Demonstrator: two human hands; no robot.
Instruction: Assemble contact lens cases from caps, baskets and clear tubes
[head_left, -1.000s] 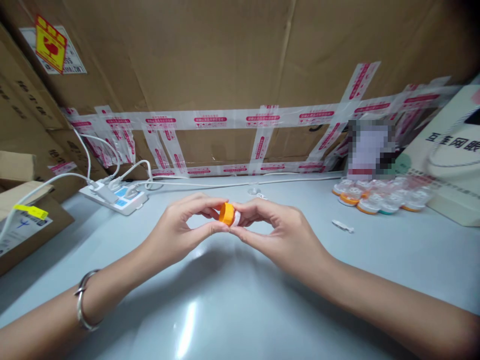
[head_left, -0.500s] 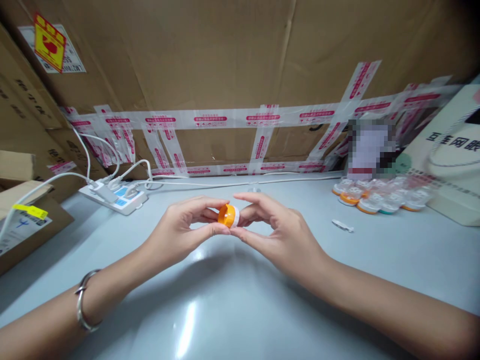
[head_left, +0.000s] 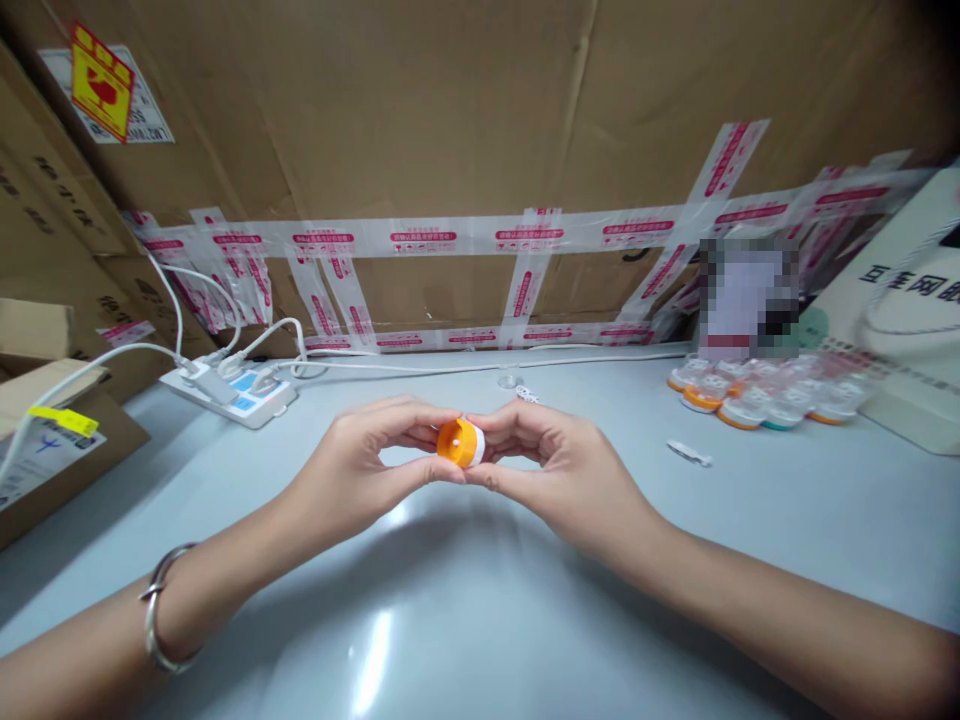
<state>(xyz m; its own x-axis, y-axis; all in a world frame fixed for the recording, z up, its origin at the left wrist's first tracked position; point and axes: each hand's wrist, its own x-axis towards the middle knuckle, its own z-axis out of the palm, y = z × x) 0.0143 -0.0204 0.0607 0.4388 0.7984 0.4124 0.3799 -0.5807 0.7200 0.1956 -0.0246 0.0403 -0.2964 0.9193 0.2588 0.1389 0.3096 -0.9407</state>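
Both hands meet over the middle of the table around a small round orange-and-white cap-like part (head_left: 460, 444). Its open orange side, with a small pale stub inside, faces left, and the white side faces right. Thumb and fingers of my left hand (head_left: 375, 452) close on the orange rim. My right hand (head_left: 559, 458) pinches the white side, its curled fingers partly hidden behind. Just beyond the right fingers lie a small clear round piece (head_left: 509, 379) and a white piece with dark marks (head_left: 527, 395).
A white power strip (head_left: 255, 400) with plugged-in cables stands back left. Several clear-topped round containers (head_left: 750, 405) with orange or green bases cluster back right, near a slim white piece (head_left: 688, 453). A large taped cardboard box (head_left: 450, 120) walls off the back; a white bag (head_left: 900, 340) stands right.
My right fingers have closed in on the white side of the part, where the forefinger was raised before. The part has turned slightly, and the white marked piece behind has come into view.
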